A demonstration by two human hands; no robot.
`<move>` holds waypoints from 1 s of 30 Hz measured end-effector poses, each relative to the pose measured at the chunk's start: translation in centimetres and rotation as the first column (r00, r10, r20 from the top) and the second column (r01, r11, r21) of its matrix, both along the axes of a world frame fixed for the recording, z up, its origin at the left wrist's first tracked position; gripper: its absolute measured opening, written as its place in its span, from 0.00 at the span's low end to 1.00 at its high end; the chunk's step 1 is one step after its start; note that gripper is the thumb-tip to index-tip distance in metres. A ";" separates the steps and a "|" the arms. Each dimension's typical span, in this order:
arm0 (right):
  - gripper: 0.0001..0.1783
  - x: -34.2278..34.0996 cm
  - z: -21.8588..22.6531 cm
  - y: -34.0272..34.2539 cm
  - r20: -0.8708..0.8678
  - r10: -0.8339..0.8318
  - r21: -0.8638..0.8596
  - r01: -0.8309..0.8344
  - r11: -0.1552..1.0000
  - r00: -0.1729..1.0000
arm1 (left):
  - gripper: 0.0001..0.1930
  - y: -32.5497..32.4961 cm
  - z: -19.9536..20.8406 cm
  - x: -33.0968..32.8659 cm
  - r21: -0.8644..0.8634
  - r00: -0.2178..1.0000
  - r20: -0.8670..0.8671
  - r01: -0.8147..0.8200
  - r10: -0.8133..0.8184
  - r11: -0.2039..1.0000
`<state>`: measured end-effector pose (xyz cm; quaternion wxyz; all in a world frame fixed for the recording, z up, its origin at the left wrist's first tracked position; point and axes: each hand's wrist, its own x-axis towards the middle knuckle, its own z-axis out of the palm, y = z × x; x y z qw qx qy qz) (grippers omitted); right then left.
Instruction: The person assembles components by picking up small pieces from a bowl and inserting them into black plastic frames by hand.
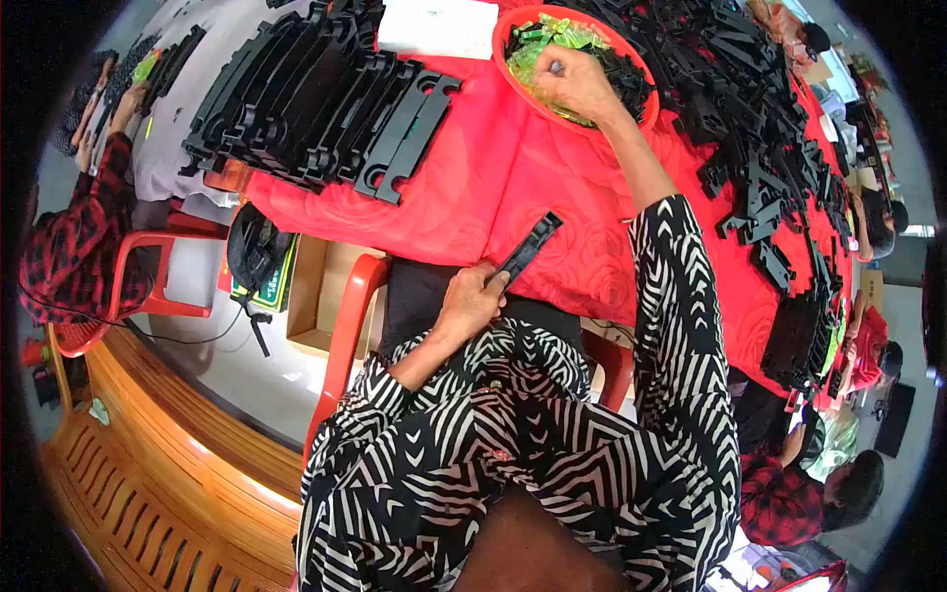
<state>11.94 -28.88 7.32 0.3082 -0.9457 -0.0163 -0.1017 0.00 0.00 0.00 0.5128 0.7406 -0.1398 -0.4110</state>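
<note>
Left hand point(472, 299) holds a black strip point(528, 252); right hand point(577, 87) is at the red basin point(648, 111)

In the head view, the left hand's grip is closed around the lower end of the strip, at the near edge of the counter point(582, 271). The strip's free end tilts up and right over the red cloth; whether it touches the cloth, I cannot tell.

The right hand reaches to the basin, toward the far edge. Its grip is narrow, the fingers curled; something small and dark shows between them, but I cannot tell what. Around it in the basin lie green pieces point(577, 35) and dark pieces point(623, 79).

A row of black parts point(306, 109) stands packed together left of the basin, its nearest part by the near edge. A white sheet point(437, 27) lies between row and basin. A loose heap point(760, 187) of black parts spreads along the counter's right side.
</note>
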 end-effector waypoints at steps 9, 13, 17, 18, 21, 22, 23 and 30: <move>0.06 -13.0 3.7 8.3 0.008 -0.050 0.706 0.030 0.707 0.999 | 0.13 -0.1 0.5 -0.1 -0.010 0.994 -0.107 -0.024 0.023 1.000; 0.05 -16.7 -1.2 11.6 0.108 -0.068 0.460 0.011 0.888 0.992 | 0.14 -0.1 1.1 0.1 -0.005 0.991 -0.133 -0.028 0.027 1.000; 0.08 -17.7 -2.2 13.1 0.228 -0.093 0.123 0.066 0.990 0.969 | 0.14 -0.4 1.0 0.1 -0.007 0.989 -0.142 -0.032 0.031 0.999; 0.09 -17.9 -2.5 13.2 0.254 -0.082 0.028 0.077 0.997 0.964 | 0.14 -0.5 1.0 0.1 -0.011 0.990 -0.139 -0.035 0.033 0.999; 0.08 -18.1 -3.1 13.6 0.285 -0.087 -0.015 0.096 0.995 0.955 | 0.14 -0.6 0.7 0.2 -0.031 0.984 -0.178 -0.030 0.024 0.999; 0.08 -18.1 -3.3 13.8 0.285 -0.082 -0.019 0.091 0.996 0.955 | 0.14 -0.6 0.4 0.1 -0.027 0.986 -0.166 -0.031 0.026 0.999; 0.08 -18.2 -3.5 14.0 0.301 -0.108 -0.021 0.120 0.993 0.948 | 0.13 -0.6 0.1 0.1 -0.024 0.988 -0.154 -0.032 0.028 0.999; 0.08 -18.5 -5.1 15.2 0.422 -0.230 -0.048 0.275 0.960 0.877 | 0.15 -0.6 -0.1 -0.2 -0.009 0.994 -0.104 -0.041 0.040 0.999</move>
